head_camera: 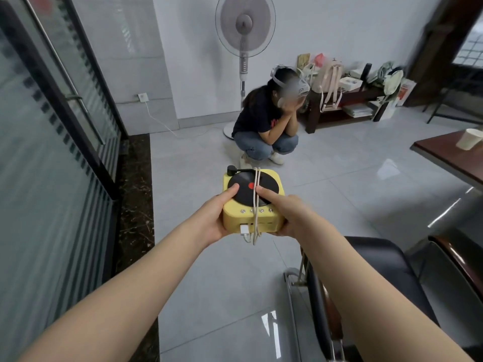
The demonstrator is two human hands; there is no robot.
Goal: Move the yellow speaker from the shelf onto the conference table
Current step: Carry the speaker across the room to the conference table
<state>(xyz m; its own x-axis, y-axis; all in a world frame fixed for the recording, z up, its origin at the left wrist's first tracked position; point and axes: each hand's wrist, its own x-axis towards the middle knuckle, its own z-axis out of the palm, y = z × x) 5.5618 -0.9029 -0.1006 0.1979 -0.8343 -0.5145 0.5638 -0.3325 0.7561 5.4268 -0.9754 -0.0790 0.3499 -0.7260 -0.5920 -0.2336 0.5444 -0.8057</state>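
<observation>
Forearms reach forward from the bottom of the view, bare and nearly straight, converging on the yellow speaker [252, 205] held in the air over the grey tiled floor [339, 178]. The left hand [218, 216] wraps the speaker's left side, thumb lying on the black record-shaped disc on top, the other fingers hidden beneath. The right hand [288, 216] clasps the right side the same way, its thumb on the disc close to the red centre label. Both hands are closed on the speaker, which sits level between them. A white cable [256, 205] is wound over the top and down the near face, with its plug hanging at the front edge. A black office chair [379, 280] stands just right of the right forearm. Beyond it, at the right edge, the dark wooden conference table [449, 155] carries a paper cup [470, 138], well apart from the speaker. Further off a crouching person [266, 124] faces the camera, in front of a pedestal fan [245, 35] and a low dark shelf [347, 100] piled with bags. A glass partition [52, 126] runs along the left.
</observation>
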